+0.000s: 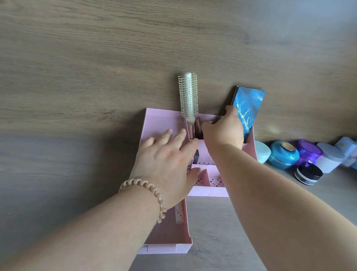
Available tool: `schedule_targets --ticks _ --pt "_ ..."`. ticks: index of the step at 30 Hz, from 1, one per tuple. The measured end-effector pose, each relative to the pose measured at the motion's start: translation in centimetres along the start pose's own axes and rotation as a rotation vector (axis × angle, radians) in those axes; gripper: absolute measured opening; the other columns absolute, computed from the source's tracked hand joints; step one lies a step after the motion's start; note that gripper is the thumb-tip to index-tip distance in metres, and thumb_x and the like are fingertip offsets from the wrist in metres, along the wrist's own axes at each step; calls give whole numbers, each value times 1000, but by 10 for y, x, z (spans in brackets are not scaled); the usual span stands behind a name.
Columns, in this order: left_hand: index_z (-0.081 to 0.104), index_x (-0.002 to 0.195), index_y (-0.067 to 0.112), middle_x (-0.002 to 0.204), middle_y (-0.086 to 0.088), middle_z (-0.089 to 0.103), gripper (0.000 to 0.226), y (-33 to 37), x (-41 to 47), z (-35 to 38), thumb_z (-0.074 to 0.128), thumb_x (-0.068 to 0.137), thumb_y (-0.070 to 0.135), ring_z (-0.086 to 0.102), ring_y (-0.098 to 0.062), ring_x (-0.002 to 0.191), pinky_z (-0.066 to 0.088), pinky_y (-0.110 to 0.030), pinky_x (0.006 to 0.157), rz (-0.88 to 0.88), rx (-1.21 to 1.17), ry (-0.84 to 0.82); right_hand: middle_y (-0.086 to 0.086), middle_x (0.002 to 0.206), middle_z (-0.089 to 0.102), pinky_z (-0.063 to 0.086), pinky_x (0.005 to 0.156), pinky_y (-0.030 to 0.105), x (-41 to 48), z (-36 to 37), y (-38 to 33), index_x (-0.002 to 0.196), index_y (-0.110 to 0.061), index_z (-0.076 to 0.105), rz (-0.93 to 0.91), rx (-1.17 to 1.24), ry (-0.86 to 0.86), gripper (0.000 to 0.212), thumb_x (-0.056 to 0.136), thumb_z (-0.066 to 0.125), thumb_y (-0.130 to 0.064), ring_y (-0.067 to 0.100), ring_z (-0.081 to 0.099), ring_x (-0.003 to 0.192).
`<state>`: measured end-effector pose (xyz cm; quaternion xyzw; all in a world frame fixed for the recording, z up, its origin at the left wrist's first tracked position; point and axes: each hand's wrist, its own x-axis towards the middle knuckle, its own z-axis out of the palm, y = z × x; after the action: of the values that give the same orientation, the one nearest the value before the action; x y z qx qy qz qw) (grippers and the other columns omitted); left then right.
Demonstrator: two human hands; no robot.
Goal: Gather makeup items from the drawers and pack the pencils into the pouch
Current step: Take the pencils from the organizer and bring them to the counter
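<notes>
Both hands work over the pink organizer point(211, 192): the left hand point(165, 163) lies flat and unclenched on its top, its pulled-out drawer point(167, 243) below the wrist. Beyond it, the right hand point(222, 129) dips among upright sticks point(196, 127); whether it pinches one is hidden. They look light, stiff, best pinched near their tops.

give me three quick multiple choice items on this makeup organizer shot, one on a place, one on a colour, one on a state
1. Where does the round hairbrush stand?
A. in a back slot of the organizer
B. flat on the table
C. among the jars

2. What colour is the organizer?
A. white
B. pink
C. blue

3. How is the bottom drawer?
A. shut
B. pulled out
C. removed and upside down

Answers: 1 A, its handle sits in a back slot; 2 B, the walls are pale pink; 3 B, it juts forward under the left hand.
</notes>
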<state>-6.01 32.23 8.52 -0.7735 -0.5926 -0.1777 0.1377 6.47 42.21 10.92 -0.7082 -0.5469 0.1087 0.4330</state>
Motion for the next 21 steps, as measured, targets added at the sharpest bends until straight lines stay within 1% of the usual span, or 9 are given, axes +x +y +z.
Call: schedule_targets --ticks 2,4,6,8,10,14,16,18,21 --pt "36 136 34 151 2 37 56 0 0 0 39 85 57 35 -24 138 30 -43 103 0 0 5 9 104 65 40 74 33 0 -1 0 128 -13 40 -7 -45 -4 50 79 53 -18 30 59 99" --pt "35 137 34 151 2 37 57 0 0 0 40 85 56 35 -24 138 30 -43 103 3 -2 3 11 100 65 39 69 32 0 -1 3 111 -11 44 -26 -139 -30 31 81 50 -18 32 59 92" --pt "36 136 34 150 2 38 57 0 -1 0 40 85 56 35 -24 138 31 -43 103 4 -2 4 12 99 64 36 66 32 2 2 5 96 -13 42 -37 -222 -53 15 84 48 -19 30 55 84" --pt "38 135 33 150 2 39 56 0 0 0 41 84 56 37 -24 137 31 -44 102 4 -5 8 12 98 64 34 66 33 4 3 8 91 -13 39 -42 -255 -63 13 87 48 -21 29 53 82" --pt "40 133 32 149 1 39 55 0 0 0 43 83 55 37 -24 137 32 -44 102 3 -12 7 13 99 62 34 66 33 3 4 10 92 -12 41 -60 -276 -41 14 88 50 -23 32 57 88" --pt "44 131 31 147 0 43 55 -1 0 1 48 82 55 40 -25 135 34 -44 101 1 -19 13 15 111 51 39 71 36 2 3 17 105 -9 51 -126 -311 33 27 89 52 -31 37 56 96" --pt "46 131 31 146 0 45 56 -2 0 1 49 80 56 42 -26 134 35 -44 99 -2 -19 18 15 113 54 41 76 37 2 2 19 111 -9 52 -132 -278 19 29 90 53 -30 36 55 100" --pt "45 131 31 146 0 45 57 -2 0 1 48 80 56 42 -26 134 35 -44 100 1 -20 18 13 109 59 39 77 34 2 1 19 112 -9 52 -134 -214 2 28 90 55 -26 34 55 101" --pt "44 132 31 147 0 44 57 -2 0 1 48 80 56 41 -25 134 34 -43 100 6 -18 18 7 95 62 37 72 29 2 5 17 106 -11 56 -100 -54 -4 21 86 58 -16 30 57 94"
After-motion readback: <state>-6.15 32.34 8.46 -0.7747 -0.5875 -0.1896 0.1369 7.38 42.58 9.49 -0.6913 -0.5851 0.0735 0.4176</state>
